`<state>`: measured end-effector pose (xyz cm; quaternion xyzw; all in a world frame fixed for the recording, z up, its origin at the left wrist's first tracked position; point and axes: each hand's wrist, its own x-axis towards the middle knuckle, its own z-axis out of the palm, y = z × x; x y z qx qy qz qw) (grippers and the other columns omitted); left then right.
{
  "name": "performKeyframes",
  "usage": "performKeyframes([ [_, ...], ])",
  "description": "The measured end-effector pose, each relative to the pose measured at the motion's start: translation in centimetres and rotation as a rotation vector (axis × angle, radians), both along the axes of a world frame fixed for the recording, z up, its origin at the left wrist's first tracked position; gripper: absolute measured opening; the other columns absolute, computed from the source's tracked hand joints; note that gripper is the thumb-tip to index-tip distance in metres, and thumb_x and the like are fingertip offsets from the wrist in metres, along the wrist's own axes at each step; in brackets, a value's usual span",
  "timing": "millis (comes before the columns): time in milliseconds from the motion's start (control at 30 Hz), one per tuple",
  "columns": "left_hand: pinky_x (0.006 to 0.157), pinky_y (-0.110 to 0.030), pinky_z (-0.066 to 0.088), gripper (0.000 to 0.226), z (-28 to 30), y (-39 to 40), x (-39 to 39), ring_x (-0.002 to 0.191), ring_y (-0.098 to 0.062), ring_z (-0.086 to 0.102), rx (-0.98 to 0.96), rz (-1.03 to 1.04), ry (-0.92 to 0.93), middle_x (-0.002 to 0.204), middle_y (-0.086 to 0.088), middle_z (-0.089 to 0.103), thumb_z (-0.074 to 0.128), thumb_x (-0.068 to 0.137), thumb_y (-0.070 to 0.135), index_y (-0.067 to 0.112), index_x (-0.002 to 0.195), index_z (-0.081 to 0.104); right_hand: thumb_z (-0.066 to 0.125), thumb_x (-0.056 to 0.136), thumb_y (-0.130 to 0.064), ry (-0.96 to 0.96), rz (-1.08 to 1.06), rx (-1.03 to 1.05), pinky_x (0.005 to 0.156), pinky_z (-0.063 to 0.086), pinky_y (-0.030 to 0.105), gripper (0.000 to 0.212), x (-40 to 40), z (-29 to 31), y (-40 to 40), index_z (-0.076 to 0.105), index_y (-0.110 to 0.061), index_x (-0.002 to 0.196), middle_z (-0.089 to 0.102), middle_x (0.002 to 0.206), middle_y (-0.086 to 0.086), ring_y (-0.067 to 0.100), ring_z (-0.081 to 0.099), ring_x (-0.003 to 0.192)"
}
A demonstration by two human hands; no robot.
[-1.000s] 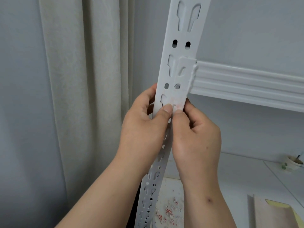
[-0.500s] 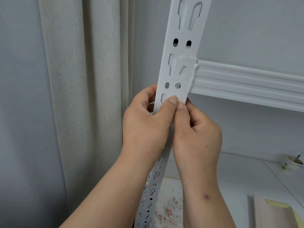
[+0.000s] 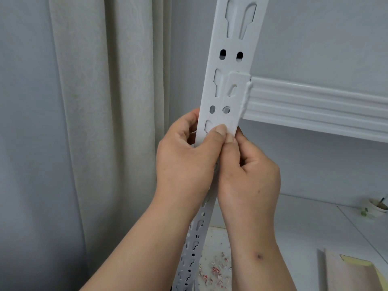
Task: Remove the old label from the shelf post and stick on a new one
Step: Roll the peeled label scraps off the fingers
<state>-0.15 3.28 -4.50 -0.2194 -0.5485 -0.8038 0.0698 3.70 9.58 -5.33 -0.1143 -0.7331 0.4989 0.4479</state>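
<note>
A white slotted shelf post (image 3: 231, 59) runs up the middle of the head view. My left hand (image 3: 184, 164) wraps round its left edge, thumb laid on the front face. My right hand (image 3: 249, 181) holds the right edge with curled fingers, its thumb tip pressed on the post right beside the left thumb. Both thumbs sit just under the beam bracket and hide the spot beneath them. I see no label on the bare parts of the post. Small red-and-white paper scraps (image 3: 214, 269) lie on the shelf below.
A white shelf beam (image 3: 315, 106) hooks into the post and runs right. A beige curtain (image 3: 105, 101) hangs close on the left. On the lower shelf board (image 3: 304, 223) stand a small cup (image 3: 378, 206) and a yellow-edged pad (image 3: 352, 271).
Both thumbs have slid a little upward along the post's front. A faint pinkish smear that showed above the thumbs a second ago is now covered.
</note>
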Motion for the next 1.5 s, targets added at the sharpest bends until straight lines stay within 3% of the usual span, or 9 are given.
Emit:
performKeyframes([
  [133,0.076,-0.029,0.063,0.022,0.14,-0.14,-0.07,0.087,-0.015,0.076,0.020,-0.014,-0.014,0.092,0.008,0.079,0.069,0.090,0.011,0.023,0.107,0.073,0.049,0.094,-0.042,-0.006,-0.011,0.012,0.056,0.038,0.015,0.028,0.00,-0.07,-0.06,0.069,-0.037,0.112,0.072,0.080,-0.006,0.005,0.053,0.058],
  [267,0.081,-0.033,0.062,0.030,-0.18,-0.42,-0.29,0.092,-0.014,0.076,0.017,-0.037,-0.002,0.098,0.007,0.079,0.068,0.090,0.010,0.025,0.116,0.071,0.048,0.095,-0.042,-0.028,-0.022,0.054,0.055,0.037,0.015,0.028,0.08,-0.12,0.08,0.068,-0.038,0.114,0.070,0.078,-0.006,0.007,0.052,0.057],
  [433,0.080,-0.026,0.060,0.034,-0.32,-0.60,-0.31,0.096,-0.010,0.075,0.020,-0.067,0.015,0.104,0.007,0.078,0.067,0.091,0.009,0.023,0.122,0.069,0.048,0.095,-0.041,-0.029,-0.019,0.066,0.058,0.040,0.017,0.028,0.02,-0.26,0.10,0.065,-0.041,0.117,0.072,0.081,-0.006,0.006,0.053,0.059],
  [667,0.081,-0.032,0.062,0.027,-0.12,-0.31,-0.13,0.093,-0.015,0.076,0.056,-0.054,-0.016,0.096,0.006,0.080,0.069,0.090,0.009,0.023,0.113,0.073,0.045,0.096,-0.043,-0.021,-0.041,0.067,0.066,0.050,0.025,0.030,-0.18,-0.60,0.03,0.067,-0.037,0.116,0.073,0.089,-0.006,0.009,0.064,0.077],
  [900,0.079,-0.028,0.062,0.034,-0.43,-0.66,-0.40,0.094,-0.016,0.076,0.034,-0.092,0.044,0.100,0.007,0.079,0.065,0.092,0.006,0.026,0.117,0.072,0.045,0.095,-0.042,-0.048,-0.037,0.082,0.052,0.036,0.014,0.030,0.07,-0.28,0.07,0.066,-0.040,0.116,0.065,0.071,-0.012,0.008,0.052,0.056],
  [1033,0.081,-0.021,0.058,0.038,-0.54,-0.85,-0.59,0.102,-0.009,0.073,0.036,-0.132,0.064,0.107,0.007,0.078,0.062,0.093,0.002,0.022,0.124,0.069,0.044,0.096,-0.041,-0.057,-0.029,0.087,0.058,0.037,0.017,0.029,-0.01,-0.40,0.16,0.066,-0.037,0.116,0.058,0.069,-0.015,0.005,0.048,0.058],
  [1267,0.081,-0.030,0.062,0.029,-0.23,-0.20,-0.15,0.092,-0.014,0.076,0.066,-0.056,0.001,0.095,0.007,0.080,0.069,0.089,0.009,0.024,0.114,0.073,0.044,0.097,-0.044,-0.051,-0.031,0.075,0.066,0.049,0.023,0.030,-0.12,-0.59,0.17,0.066,-0.037,0.116,0.073,0.086,-0.005,0.007,0.061,0.072],
  [1400,0.080,-0.032,0.063,0.028,-0.16,-0.26,-0.22,0.094,-0.022,0.075,0.072,-0.055,-0.010,0.092,0.005,0.080,0.068,0.089,0.008,0.025,0.110,0.075,0.042,0.097,-0.045,-0.052,-0.029,0.075,0.065,0.045,0.022,0.032,-0.12,-0.63,0.16,0.067,-0.035,0.116,0.072,0.085,-0.005,0.010,0.061,0.072],
  [1500,0.079,-0.038,0.061,0.034,-0.32,-0.50,-0.35,0.096,-0.029,0.073,0.056,-0.084,0.007,0.097,0.005,0.079,0.065,0.091,0.006,0.026,0.117,0.073,0.043,0.098,-0.042,-0.050,-0.021,0.079,0.062,0.040,0.017,0.032,0.05,-0.63,0.18,0.068,-0.031,0.113,0.067,0.077,-0.008,0.003,0.052,0.065],
])
